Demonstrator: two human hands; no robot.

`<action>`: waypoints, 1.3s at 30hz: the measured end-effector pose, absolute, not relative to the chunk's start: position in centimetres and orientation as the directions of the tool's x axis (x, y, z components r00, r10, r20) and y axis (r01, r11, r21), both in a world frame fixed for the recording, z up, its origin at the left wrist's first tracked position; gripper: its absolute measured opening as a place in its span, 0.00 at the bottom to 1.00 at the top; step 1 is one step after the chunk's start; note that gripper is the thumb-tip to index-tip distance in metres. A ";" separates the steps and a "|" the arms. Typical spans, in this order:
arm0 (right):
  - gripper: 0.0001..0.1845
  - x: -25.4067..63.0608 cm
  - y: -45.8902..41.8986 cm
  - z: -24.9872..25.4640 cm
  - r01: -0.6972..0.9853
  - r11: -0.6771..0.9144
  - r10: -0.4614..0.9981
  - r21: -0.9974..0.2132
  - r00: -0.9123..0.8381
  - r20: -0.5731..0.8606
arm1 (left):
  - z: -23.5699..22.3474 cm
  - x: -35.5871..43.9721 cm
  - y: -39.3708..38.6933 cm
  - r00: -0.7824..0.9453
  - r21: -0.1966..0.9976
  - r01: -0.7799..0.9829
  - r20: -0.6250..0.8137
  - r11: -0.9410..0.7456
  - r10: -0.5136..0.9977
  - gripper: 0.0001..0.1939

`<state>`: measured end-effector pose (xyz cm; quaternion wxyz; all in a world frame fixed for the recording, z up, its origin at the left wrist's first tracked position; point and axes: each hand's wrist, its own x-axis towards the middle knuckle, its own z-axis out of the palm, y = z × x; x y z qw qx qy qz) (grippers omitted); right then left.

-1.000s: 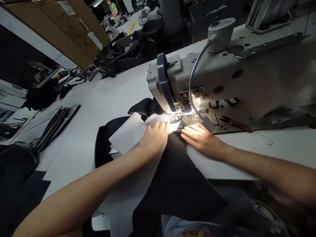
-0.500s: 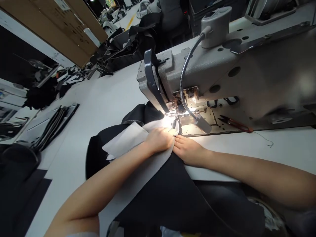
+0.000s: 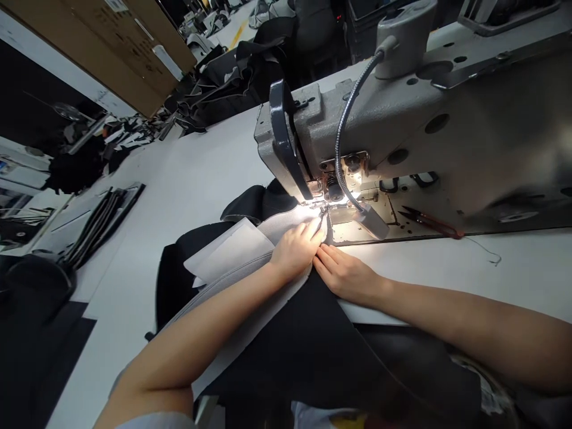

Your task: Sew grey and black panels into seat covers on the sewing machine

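A dark fabric piece point(image 3: 286, 339) with a pale grey ribbed backing point(image 3: 283, 223) runs under the lit presser foot of the sewing machine point(image 3: 299, 128). My left hand point(image 3: 297, 250) is closed on the pale fabric just in front of the foot, fingers bent towards the needle. Beside it, my right hand point(image 3: 346, 271) grips the fabric's edge, its fingers pressed together and their tips partly hidden in the fold. A white folded sheet point(image 3: 232, 250) lies on the work to the left of my left hand. The needle's tip is lost in the glare.
A lamp head point(image 3: 373, 221) on a bent metal neck hangs right of the needle. Red-handled thread snips point(image 3: 431, 222) lie on the machine bed. Stacked dark pieces point(image 3: 100, 223) rest on the white table point(image 3: 192, 161) at left; a cardboard box point(image 3: 102, 47) stands behind.
My left hand has slid a little up towards the presser foot, and its fingers reach further forward. More of a grey seamed strip shows by my left forearm. The view has shifted slightly.
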<state>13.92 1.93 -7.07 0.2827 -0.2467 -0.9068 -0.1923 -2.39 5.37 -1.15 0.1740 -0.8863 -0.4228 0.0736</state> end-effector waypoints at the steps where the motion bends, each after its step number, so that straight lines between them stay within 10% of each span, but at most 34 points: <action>1: 0.17 13.9 1.9 -7.1 0.559 0.803 0.342 0.207 -0.717 0.608 | -1.2 -2.5 5.4 0.660 -0.400 0.698 0.037 -0.595 0.750 0.18; 31: 0.14 13.6 1.8 -6.4 0.564 0.805 0.396 0.182 -0.741 0.543 | -0.6 -0.3 6.1 0.563 -0.068 0.819 -0.098 -0.570 0.821 0.12; 39: 0.21 14.2 2.4 -6.4 0.504 0.842 0.535 -0.193 -0.728 0.429 | -1.8 -0.4 8.5 0.534 -0.058 0.845 0.012 -0.532 0.846 0.12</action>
